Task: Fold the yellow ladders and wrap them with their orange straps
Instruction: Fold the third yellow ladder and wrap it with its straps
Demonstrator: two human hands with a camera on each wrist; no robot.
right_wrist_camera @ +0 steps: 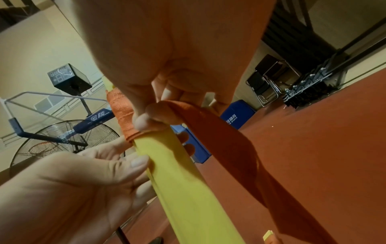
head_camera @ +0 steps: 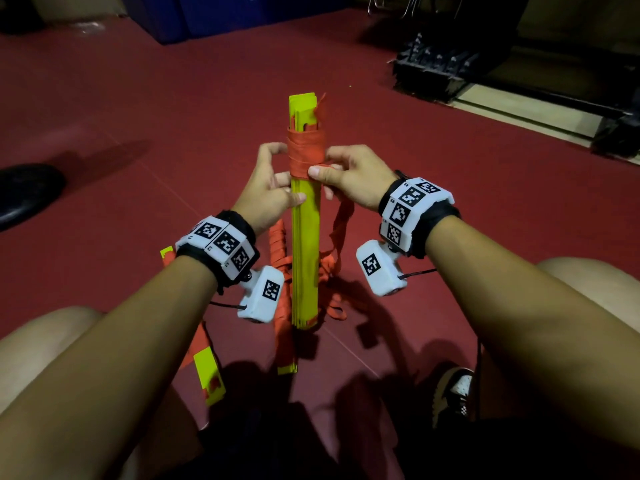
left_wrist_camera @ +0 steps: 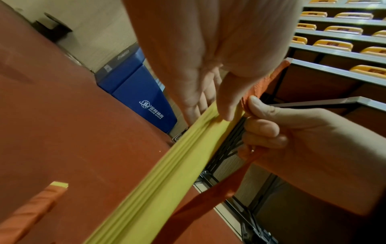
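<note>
Right, the folded yellow ladder (head_camera: 304,244) stands on end between the person's knees, its long axis running straight up from the red floor (head_camera: 138,116), and that upright line is what everything turns on. Near the top sits a band of orange strap (head_camera: 306,150), already wound several turns round the slats. The left hand (head_camera: 268,192) grasps the stack from its own side just below that band, thumb laid across the yellow face, fingers curled behind. The right hand (head_camera: 349,178) comes in from the opposite side, thumb and forefinger pinching the free run of strap right at the lower edge of the band; the wrist view shows the strap trailing from that pinch down and away toward the floor. So the loose tail lies on the right-hand side, and that hand is the nearer one to carry it round again, I'd say, passing behind the stack while the left keeps it steady. On the floor by the left knee lies another ladder bundle (head_camera: 207,372), with more loose strap heaped round the base.
</note>
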